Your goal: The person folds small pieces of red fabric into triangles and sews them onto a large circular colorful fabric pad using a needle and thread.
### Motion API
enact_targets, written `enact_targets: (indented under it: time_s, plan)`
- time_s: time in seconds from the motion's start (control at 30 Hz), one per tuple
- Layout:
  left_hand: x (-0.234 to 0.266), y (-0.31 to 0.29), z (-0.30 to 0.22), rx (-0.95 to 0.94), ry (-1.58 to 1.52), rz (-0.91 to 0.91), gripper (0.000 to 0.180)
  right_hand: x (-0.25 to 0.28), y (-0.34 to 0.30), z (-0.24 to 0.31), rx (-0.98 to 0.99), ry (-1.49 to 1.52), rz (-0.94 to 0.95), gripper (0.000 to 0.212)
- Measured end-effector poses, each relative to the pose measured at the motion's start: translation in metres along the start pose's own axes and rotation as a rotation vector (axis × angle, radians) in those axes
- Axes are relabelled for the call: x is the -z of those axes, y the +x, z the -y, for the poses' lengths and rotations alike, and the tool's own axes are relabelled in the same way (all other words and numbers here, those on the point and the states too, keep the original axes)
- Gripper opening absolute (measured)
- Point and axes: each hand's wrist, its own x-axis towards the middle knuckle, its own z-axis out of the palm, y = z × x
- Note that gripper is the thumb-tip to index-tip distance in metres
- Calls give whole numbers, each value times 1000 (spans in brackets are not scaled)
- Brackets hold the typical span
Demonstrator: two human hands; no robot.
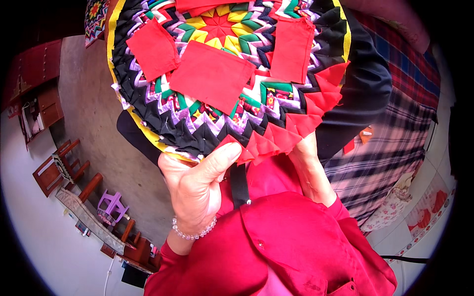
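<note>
Your red shirt point(301, 232) fronts the round patchwork point(269, 96), rim pinched by your left hand point(192, 185) over your lap point(363, 93), right hand point(307, 150) too hidden to tell its grip, as you apparently add red triangles point(276, 140) and likely must next fold a loose red square point(212, 76).

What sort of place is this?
Probably a lived-in room at home: there's a wooden chair and a purple plastic stool on the left, and a pink-and-black plaid cloth spread out on the right.

Bright centre (black, warped rim).
</note>
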Motion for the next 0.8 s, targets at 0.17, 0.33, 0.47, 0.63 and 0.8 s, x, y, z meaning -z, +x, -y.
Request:
enact_targets:
  time_s: [0.17,0.33,0.47,0.63,0.8]
  plan:
    - [3,0,-1,7,-73,21,38,10,-1,-3,43,-133,62,30]
    - [5,4,-2,39,-28,43,40,3,-4,29,-85,-258,29,30]
    - [7,8,0,51,-1,81,28,-3,-30,60,55,-319,143,6]
    - [7,11,3,86,-32,83,11,-31,-52,87,297,-453,466,6]
    - [3,12,0,137,-91,56,9,-78,-49,101,564,-955,592,25]
